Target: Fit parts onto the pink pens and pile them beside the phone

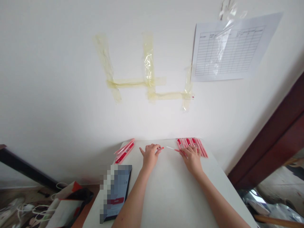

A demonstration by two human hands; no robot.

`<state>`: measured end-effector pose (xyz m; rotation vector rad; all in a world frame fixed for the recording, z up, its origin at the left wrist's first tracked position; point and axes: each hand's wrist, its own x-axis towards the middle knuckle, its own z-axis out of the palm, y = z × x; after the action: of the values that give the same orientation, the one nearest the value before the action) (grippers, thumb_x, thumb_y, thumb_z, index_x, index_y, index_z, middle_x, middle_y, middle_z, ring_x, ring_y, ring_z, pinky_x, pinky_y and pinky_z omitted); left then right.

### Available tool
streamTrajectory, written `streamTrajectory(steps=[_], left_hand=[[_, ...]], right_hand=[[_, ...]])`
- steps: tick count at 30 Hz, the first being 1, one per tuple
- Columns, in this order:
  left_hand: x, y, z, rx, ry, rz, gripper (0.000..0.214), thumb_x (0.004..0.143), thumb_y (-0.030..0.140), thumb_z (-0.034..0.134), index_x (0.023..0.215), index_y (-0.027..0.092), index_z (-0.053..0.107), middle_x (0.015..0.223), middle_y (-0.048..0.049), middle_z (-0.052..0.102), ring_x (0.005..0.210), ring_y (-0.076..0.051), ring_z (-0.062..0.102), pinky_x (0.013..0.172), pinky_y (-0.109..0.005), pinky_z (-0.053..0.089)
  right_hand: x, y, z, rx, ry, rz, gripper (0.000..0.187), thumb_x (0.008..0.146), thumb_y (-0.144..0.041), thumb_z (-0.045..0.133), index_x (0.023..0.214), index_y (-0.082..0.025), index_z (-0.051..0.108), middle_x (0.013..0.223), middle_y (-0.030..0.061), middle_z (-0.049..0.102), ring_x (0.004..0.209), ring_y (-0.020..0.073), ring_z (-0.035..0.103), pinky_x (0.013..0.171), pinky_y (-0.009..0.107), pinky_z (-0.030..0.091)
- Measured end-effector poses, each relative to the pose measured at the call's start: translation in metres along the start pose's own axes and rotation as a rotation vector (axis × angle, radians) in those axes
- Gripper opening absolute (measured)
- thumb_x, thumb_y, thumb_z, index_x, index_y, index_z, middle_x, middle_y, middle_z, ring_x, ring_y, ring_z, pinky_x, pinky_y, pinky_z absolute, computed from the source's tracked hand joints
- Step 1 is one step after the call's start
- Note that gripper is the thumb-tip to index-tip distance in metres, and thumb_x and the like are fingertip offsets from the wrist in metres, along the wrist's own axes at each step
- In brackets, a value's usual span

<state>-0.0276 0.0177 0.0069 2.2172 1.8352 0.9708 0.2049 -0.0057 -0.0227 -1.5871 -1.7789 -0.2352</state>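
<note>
Soft, fairly bright light glares off tape (148, 63).

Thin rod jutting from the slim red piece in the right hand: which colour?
The thin rod is white (head view).

Showing red and pink on the pens (193, 142), white and red on the slim rod (175, 149), yellow on the adhesive tape (148, 61), dark gridlines over white on the printed form (234, 50), white on the tabletop (172, 190).

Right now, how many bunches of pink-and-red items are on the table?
2: the left bunch, beside the left hand; the right bunch, just beyond the right hand, which hides part of it.
</note>
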Motion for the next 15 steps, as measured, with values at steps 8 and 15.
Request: streamTrajectory(steps=[8,15], left_hand=[[-0.0003,0.0029,0.0003,-0.077,-0.066,-0.076,0.01,0.087,0.029,0.057,0.092,0.028,0.065,0.097,0.0,0.073,0.107,-0.022,0.061,0.109,-0.077,0.004],[-0.0012,0.0041,0.0004,-0.097,-0.025,-0.049,0.01,0.088,0.03,0.057,0.095,0.028,0.064,0.099,0.0004,0.073,0.107,-0.022,0.061,0.109,-0.077,0.005]], right_hand=[[0.0002,-0.0022,-0.0014,0.014,-0.005,0.009,0.022,0.094,-0.037,0.053,0.099,-0.028,0.072,0.092,0.006,0.069,0.104,0.027,0.052,0.098,0.049,0.031],[0.0002,-0.004,-0.0024,0.022,-0.015,0.023,0.021,0.094,-0.035,0.053,0.1,-0.028,0.072,0.093,0.0057,0.069,0.105,0.027,0.054,0.1,0.051,0.03]])
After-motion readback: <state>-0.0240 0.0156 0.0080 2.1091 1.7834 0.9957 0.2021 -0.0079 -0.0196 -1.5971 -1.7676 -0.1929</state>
